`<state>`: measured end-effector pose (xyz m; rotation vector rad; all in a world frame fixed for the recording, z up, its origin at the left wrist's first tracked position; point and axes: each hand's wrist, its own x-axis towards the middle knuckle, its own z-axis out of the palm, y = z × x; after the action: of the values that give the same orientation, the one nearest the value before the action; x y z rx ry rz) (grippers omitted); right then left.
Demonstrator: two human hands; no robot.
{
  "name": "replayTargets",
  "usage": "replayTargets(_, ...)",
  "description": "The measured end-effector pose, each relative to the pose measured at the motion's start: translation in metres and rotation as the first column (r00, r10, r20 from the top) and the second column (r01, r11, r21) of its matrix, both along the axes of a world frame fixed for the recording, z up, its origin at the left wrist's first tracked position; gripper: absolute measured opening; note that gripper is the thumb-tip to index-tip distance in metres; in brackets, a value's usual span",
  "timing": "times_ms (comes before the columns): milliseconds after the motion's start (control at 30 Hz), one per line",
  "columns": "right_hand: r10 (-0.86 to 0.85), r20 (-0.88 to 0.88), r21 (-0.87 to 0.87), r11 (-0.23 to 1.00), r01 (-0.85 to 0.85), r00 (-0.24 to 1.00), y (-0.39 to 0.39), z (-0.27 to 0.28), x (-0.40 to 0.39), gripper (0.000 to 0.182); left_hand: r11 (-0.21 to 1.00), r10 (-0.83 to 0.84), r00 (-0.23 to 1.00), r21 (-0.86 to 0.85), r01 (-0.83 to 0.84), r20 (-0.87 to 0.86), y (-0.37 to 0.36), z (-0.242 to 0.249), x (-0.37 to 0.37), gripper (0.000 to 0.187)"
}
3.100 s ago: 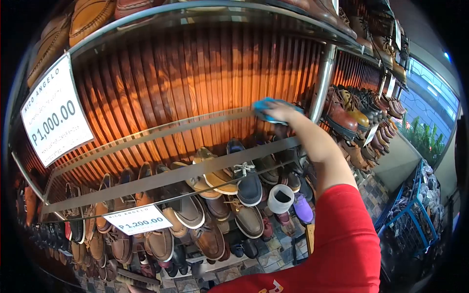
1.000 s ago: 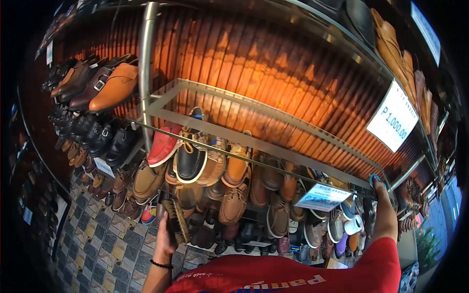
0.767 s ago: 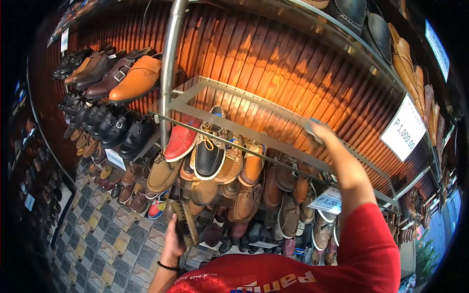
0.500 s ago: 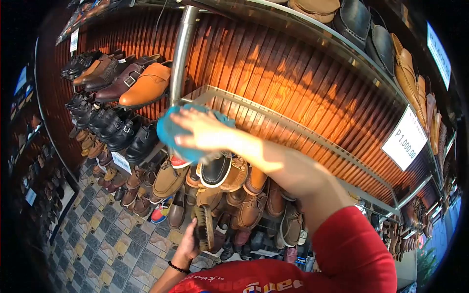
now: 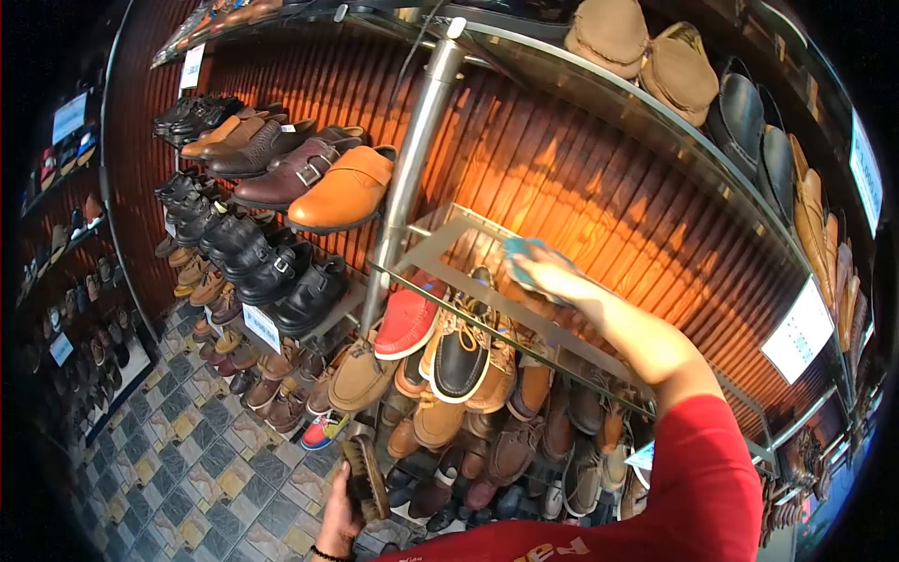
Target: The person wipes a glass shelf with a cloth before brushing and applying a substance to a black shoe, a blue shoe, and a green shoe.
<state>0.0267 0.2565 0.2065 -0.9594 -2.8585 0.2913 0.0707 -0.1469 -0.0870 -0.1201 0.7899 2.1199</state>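
My right hand (image 5: pixel 560 279) presses a teal cloth (image 5: pixel 524 260) against a glass shelf (image 5: pixel 440 255), toward its back edge; its fingers are partly blurred and lie over the cloth. Low in front of me, my left hand (image 5: pixel 339 517) is closed around a shoe brush (image 5: pixel 367 476) with brown bristles. Under the glass, a red shoe (image 5: pixel 409 320) and a black shoe with a white sole (image 5: pixel 459 361) show among several brown ones.
A metal post (image 5: pixel 419 169) stands left of the glass shelf. Beyond it, an orange buckle shoe (image 5: pixel 345 190) and black shoes (image 5: pixel 309 295) fill other shelves. An upper shelf with tan shoes (image 5: pixel 607 37) overhangs. A price sign (image 5: pixel 799 331) hangs at right above the tiled floor (image 5: pixel 201 440).
My right hand has moved the teal cloth from beside the post rightward, over the shelf. The view has shifted, and my left hand still holds the brush low down.
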Motion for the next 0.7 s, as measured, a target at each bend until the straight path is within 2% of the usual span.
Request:
replayTargets(33,0.182,-0.028,0.174,0.969,-0.175,0.983,-0.007,-0.006,-0.036,0.069,1.000,0.018,1.000,-0.018,-0.018,0.000,-0.002,-0.003,0.001,0.057)
replayTargets(100,0.437,-0.080,0.215,0.885,-0.412,0.896,0.017,-0.020,-0.112,0.068,1.000,0.014,1.000,-0.021,-0.013,0.008,-0.003,-0.011,0.002,0.057)
replayTargets(167,0.301,-0.052,-0.077,0.950,-0.304,0.952,0.024,-0.012,-0.164,0.067,1.000,-0.002,0.999,-0.020,0.003,0.036,-0.004,-0.019,0.009,0.057)
replayTargets(233,0.301,-0.025,0.008,0.954,-0.301,0.953,-0.021,-0.019,-0.173,0.065,0.999,0.033,0.999,-0.013,-0.033,0.021,-0.007,-0.018,0.012,0.056)
replayTargets(333,0.284,0.021,0.130,0.950,-0.284,0.959,-0.113,-0.009,-0.134,0.063,0.999,0.044,0.998,0.010,-0.044,0.055,-0.016,-0.024,0.017,0.054)
replayTargets(367,0.553,-0.025,0.197,0.819,-0.539,0.833,-0.131,-0.014,-0.105,0.062,0.999,0.048,0.997,-0.001,-0.048,0.057,-0.013,-0.023,0.017,0.055)
replayTargets(400,0.779,-0.005,0.207,0.615,-0.761,0.628,-0.135,-0.019,-0.086,0.063,0.999,0.050,0.997,-0.019,-0.049,0.053,-0.012,-0.020,0.015,0.055)
replayTargets(433,0.823,0.055,0.260,0.535,-0.804,0.565,-0.152,-0.013,-0.057,0.061,0.998,0.055,0.997,-0.035,-0.053,0.049,-0.011,-0.020,0.013,0.056)
replayTargets(500,0.980,0.010,0.152,0.196,-0.969,0.199,-0.108,-0.004,-0.066,0.061,0.999,0.027,1.000,-0.048,-0.026,0.017,-0.014,-0.020,0.008,0.056)
replayTargets(533,0.980,-0.087,0.099,0.189,-0.977,0.181,-0.082,-0.003,-0.077,0.059,0.997,0.041,0.999,-0.057,-0.042,-0.018,-0.015,-0.010,0.005,0.057)
replayTargets(567,0.850,-0.194,-0.080,0.484,-0.871,0.490,-0.051,-0.007,-0.082,0.057,0.996,0.058,0.997,-0.066,-0.061,-0.048,-0.016,-0.001,0.002,0.057)
replayTargets(600,0.676,-0.251,-0.362,0.598,-0.715,0.693,-0.017,-0.012,-0.100,0.056,0.994,0.088,0.995,-0.066,-0.091,-0.044,-0.019,0.005,0.001,0.057)
replayTargets(633,0.423,-0.277,-0.601,0.625,-0.499,0.863,0.017,-0.017,-0.119,0.055,0.994,0.094,0.995,-0.052,-0.097,-0.044,-0.023,0.008,0.003,0.056)
replayTargets(667,0.011,-0.034,0.013,1.000,-0.011,0.999,0.039,-0.022,-0.140,0.060,0.994,0.103,0.993,-0.035,-0.105,-0.048,-0.024,0.011,0.002,0.056)
replayTargets(700,0.046,0.010,-0.098,0.994,-0.045,0.999,0.016,-0.016,-0.142,0.061,0.993,0.114,0.992,-0.020,-0.115,-0.056,-0.027,0.013,0.001,0.056)
